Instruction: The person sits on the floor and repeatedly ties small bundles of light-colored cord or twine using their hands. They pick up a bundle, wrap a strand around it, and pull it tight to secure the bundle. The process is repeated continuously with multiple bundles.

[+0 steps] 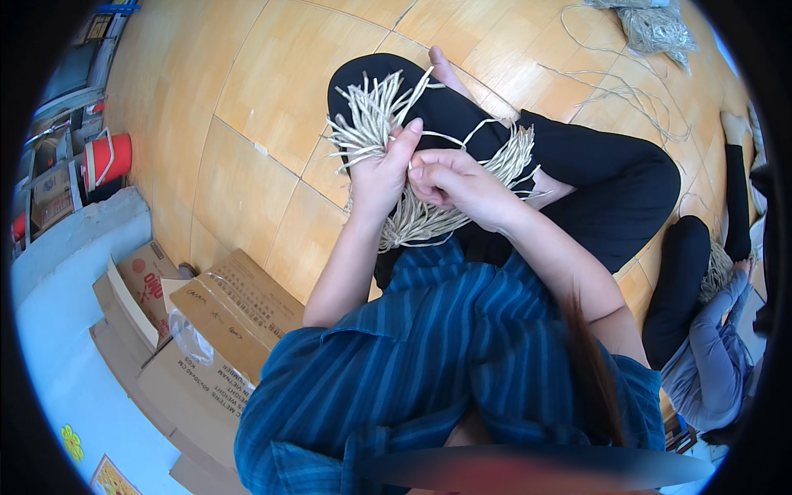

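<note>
My left hand (381,175) is closed round a bundle of pale beige twisted cords (371,111), thumb pointing up. The cut ends fan out above the fist over my left knee. Pressed close beside it, my right hand (462,186) is closed in a pinch, with a pale bit of cord showing at its fingertips; most of that cord is hidden by the fingers. The rest of the bundle (421,219) curves below and behind my right hand across my lap. One loose strand (450,139) loops away to the right.
I sit cross-legged on a tiled floor (256,165). Cardboard boxes (247,297) stand at left, with a red bucket (107,161) beyond. A plastic bag of cord (656,33) and loose strands (635,95) lie far right. Another person (709,363) sits at right with a cord bundle (716,272).
</note>
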Motion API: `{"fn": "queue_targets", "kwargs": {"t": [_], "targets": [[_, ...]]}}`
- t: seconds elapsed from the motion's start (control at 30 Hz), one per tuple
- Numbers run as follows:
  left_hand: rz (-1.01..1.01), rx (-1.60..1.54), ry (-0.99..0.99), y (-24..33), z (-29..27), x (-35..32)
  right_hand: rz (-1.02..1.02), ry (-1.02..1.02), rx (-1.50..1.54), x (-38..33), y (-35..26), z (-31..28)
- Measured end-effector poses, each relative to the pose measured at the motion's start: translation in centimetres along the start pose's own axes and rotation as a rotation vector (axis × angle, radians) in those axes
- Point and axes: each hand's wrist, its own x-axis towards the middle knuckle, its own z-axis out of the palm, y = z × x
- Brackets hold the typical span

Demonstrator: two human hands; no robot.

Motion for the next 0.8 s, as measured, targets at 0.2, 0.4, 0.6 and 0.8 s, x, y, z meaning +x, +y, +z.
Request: {"fn": "queue_targets", "kwargs": {"t": [0.2, 0.4, 0.6, 0.8], "targets": [[-0.009, -0.109, -0.051, 0.2, -0.2, 0.2, -0.384, 0.376, -0.874, 0.3, -0.5, 0.1], [-0.085, -0.173, -0.108, 0.4, -0.1, 0.3, -0.362, 0.302, -0.684, 0.9, -0.8, -0.4], [-0.143, -0.2, -0.234, 1.2, -1.1, 0.7, -0.17, 0.122, -0.393, 1.4, -1.3, -0.6], [0.065, -0.111, 0.044, -0.2, -0.5, 0.7, -0.095, 0.073, -0.109, 1.2, -0.7, -0.2]]}}
